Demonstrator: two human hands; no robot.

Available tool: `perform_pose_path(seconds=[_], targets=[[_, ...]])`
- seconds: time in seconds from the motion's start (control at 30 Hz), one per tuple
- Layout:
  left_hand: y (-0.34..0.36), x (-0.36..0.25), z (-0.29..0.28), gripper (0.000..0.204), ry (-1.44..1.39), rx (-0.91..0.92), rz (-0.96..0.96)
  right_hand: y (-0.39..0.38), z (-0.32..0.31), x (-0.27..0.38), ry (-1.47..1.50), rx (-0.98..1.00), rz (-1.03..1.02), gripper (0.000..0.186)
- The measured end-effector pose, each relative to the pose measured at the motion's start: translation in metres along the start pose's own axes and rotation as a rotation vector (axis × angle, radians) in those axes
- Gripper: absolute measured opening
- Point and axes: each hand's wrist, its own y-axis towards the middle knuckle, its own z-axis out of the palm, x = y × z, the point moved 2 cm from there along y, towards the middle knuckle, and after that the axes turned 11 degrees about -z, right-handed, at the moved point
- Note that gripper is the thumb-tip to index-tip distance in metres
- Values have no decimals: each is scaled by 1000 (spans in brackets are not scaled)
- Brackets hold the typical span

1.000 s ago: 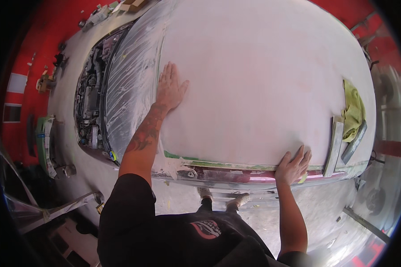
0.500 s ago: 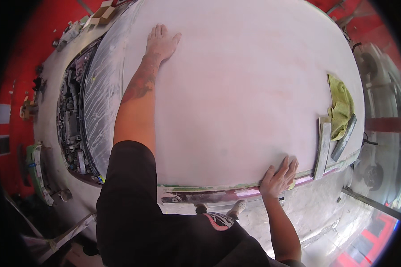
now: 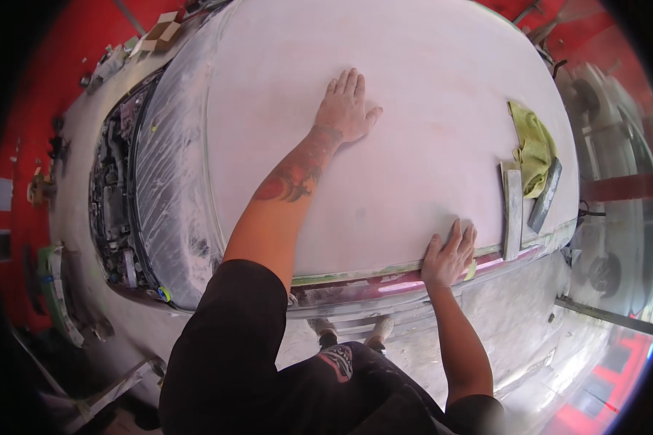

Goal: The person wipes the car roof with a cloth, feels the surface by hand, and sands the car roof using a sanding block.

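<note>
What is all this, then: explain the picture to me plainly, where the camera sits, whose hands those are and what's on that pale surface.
There is no machine, just one person's two bare hands. A wide fisheye camera on the head looks down, so straight edges bend. The pale surface looks like a car roof. The left hand lies flat on it; the right hand rests at its near edge. Neither shows anything in its grip, though the palms are hidden. On the right lie a yellow-green cloth, a light grey bar and a darker bar. On the left is an open engine bay.
</note>
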Motion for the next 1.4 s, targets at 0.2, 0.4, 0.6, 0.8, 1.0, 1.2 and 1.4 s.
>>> perform_pose_path(seconds=[0.2, 0.4, 0.6, 0.8, 1.0, 1.2, 1.4], targets=[[-97, -36, -11, 80, -82, 98, 226, 1, -2, -1, 5, 0, 45, 62], [-45, -13, -11, 78, -44, 82, 148, 1, -2, 2, 25, 6, 44, 63], [59, -4, 2, 78, 23, 80, -2, -1, -5, 1, 49, 17, 36, 66], [133, 14, 13, 82, 64, 71, -172, -3, -6, 2, 85, 61, 48, 67], [114, 15, 13, 80, 39, 33, -154, -3, -6, 2, 84, 51, 28, 67], [40, 26, 0, 78, 19, 39, -100, -2, -4, -2, 74, 21, 39, 66], [-56, 9, -8, 79, 18, 54, -90, 1, -2, 3, 83, 6, 23, 64]])
